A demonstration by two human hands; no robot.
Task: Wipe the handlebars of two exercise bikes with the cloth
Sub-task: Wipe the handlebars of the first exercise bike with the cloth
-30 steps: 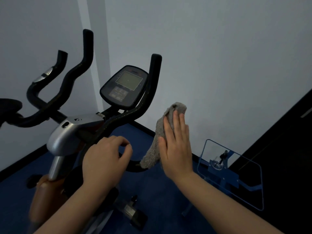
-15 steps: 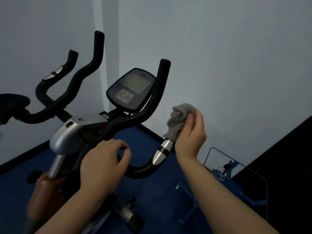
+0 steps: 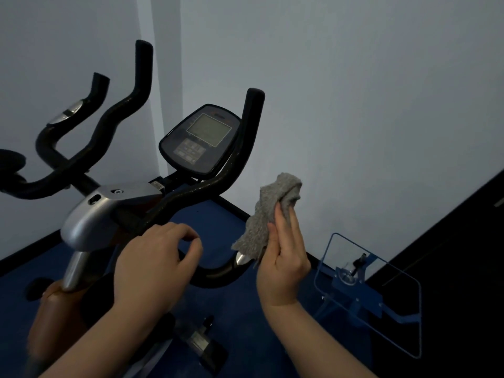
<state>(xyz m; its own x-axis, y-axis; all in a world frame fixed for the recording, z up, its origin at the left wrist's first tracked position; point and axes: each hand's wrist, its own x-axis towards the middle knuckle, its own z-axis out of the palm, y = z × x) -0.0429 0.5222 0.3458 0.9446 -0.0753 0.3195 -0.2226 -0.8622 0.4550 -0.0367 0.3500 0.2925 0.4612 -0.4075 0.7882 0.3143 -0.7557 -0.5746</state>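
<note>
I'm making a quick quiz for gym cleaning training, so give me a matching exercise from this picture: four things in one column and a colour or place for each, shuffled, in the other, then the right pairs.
Things:
1. cloth
2. console
3. left hand
4. wire frame

Descriptions:
A. blue, standing on the floor by the wall at lower right
B. grey, held in the right hand against the silver end of the handlebar
C. dark, with a pale screen, mounted between the handlebar's raised ends
D. empty, fingers curled, over the handlebar's lower bend

Pairs: 1-B, 2-C, 3-D, 4-A
</note>
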